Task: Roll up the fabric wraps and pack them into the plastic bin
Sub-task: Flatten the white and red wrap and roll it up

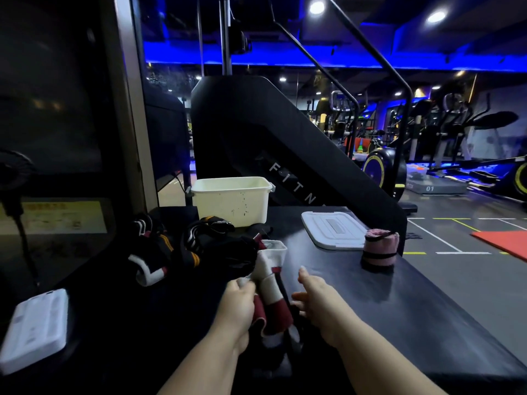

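On the dark counter point(370, 297), well short of the plastic bin point(232, 199), the left hand point(239, 302) pinches the white-and-maroon wrap point(271, 280) while the right hand point(316, 302) hovers beside it, loosely spread and seemingly empty, so flatten the strip first, then roll tightly from one end.

Plastic bin point(232, 201) — scuffed, cloth wraps point(271, 283), matt tabletop point(399, 309)
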